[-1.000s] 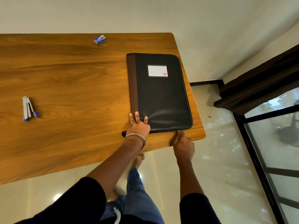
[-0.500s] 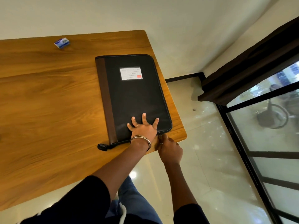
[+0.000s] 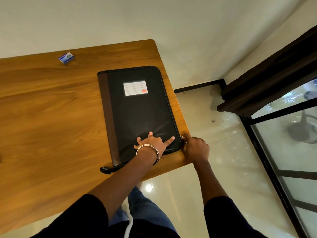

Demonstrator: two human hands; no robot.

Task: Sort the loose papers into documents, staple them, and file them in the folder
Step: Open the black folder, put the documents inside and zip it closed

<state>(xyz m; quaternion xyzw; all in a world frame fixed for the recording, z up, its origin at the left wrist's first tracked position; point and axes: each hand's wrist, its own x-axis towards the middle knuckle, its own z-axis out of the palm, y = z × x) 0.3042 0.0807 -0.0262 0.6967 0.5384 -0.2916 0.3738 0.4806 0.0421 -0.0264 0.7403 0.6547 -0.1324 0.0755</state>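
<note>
Black folder [image 3: 140,114]: L hand [image 3: 151,141] spread flat on it, R hand [image 3: 195,148] pinching zip.

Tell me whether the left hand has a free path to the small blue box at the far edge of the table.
Probably yes: the left hand presses flat on the folder holding nothing, and only bare table lies toward the box, though it looks a long stretch.

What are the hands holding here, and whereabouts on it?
The right hand pinches the folder's zipper pull at its near right corner; the left hand only presses flat on the cover.
</note>
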